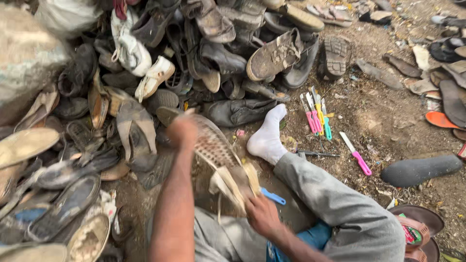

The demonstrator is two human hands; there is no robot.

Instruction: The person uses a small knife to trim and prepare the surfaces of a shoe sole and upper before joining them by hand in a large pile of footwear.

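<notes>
One worn shoe (221, 165) lies over the lap, toe clutched by the left hand (182, 130), heel gripped by the right hand (259, 213) (blue knife (273, 196) alongside); five more cutters (318, 116) lie nearby.

Heap of worn shoes (145, 73), coloured knives (318, 116)
</notes>
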